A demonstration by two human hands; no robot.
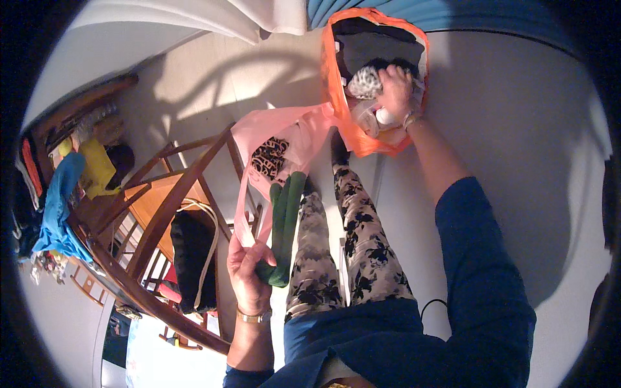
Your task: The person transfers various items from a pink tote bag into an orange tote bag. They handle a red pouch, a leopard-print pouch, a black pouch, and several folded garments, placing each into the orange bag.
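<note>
My left hand (252, 266) grips the handles of a pink plastic bag (257, 126) together with a long folded green cloth item (287, 208). Inside the pink bag lies a black-and-tan patterned cloth (269, 157). Further up, my right hand (395, 89) reaches into an orange plastic bag (335, 97) with its mouth spread wide. Its curled fingers are beside a white-and-black spotted cloth bundle (365, 83); whether they hold anything is hidden. Dark fabric (371, 46) fills the back of that bag, and a rounded white item (385, 116) sits below my palm.
On the left stands a wooden chair (160, 223) with a black bag (194, 259) with a pale cord on it. Behind it are a blue cloth (63, 208) and a yellow bag (99, 165). White curtains (286, 14) and a blue curtain (446, 17) hang at the top.
</note>
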